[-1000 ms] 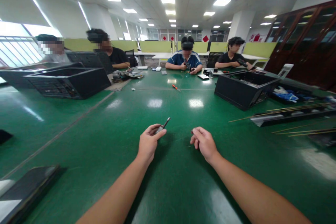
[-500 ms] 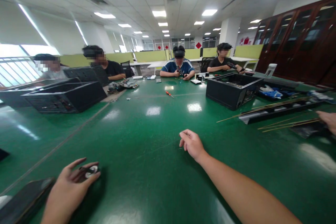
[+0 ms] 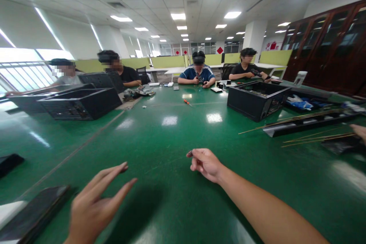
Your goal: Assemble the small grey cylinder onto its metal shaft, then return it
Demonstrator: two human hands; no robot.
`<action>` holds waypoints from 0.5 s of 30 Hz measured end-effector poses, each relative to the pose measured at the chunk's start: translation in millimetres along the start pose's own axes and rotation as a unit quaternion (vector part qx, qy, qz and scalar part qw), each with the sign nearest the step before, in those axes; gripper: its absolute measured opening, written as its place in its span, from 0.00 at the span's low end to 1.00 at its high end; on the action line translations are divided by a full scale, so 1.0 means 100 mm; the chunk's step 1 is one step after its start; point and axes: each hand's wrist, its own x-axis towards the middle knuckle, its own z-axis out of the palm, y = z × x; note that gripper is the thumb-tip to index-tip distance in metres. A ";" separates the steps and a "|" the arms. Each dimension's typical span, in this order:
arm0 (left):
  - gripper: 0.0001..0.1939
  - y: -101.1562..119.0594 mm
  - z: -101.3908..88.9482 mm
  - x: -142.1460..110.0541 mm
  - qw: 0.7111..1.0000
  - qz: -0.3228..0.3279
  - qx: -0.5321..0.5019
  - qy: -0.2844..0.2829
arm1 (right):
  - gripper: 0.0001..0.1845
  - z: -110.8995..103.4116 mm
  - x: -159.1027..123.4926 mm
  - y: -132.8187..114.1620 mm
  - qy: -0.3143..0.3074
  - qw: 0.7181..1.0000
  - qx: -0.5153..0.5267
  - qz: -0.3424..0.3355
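Glossy green table [image 3: 160, 137] | ceiling lights [image 3: 178, 16] lit | left hand [image 3: 95, 206] spread above

No text, label, brand or number is legible — anywhere in view.

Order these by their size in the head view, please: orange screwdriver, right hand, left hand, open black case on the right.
1. Left hand and open black case: too alike to rank surely; the hand is nearer the camera.
2. Right hand
3. Orange screwdriver
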 end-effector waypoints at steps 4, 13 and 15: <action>0.20 0.55 0.68 0.16 0.973 0.088 -0.114 -0.182 | 0.28 0.08 -0.08 0.04 -0.091 0.994 0.006 0.057; 0.11 0.83 1.02 0.18 0.977 0.026 -0.167 -0.131 | 0.34 0.00 -0.05 -0.03 -0.113 0.992 0.031 0.048; 0.13 0.64 0.73 0.23 0.993 0.011 -0.105 -0.053 | 0.34 -0.02 -0.05 -0.04 -0.128 0.990 0.020 0.061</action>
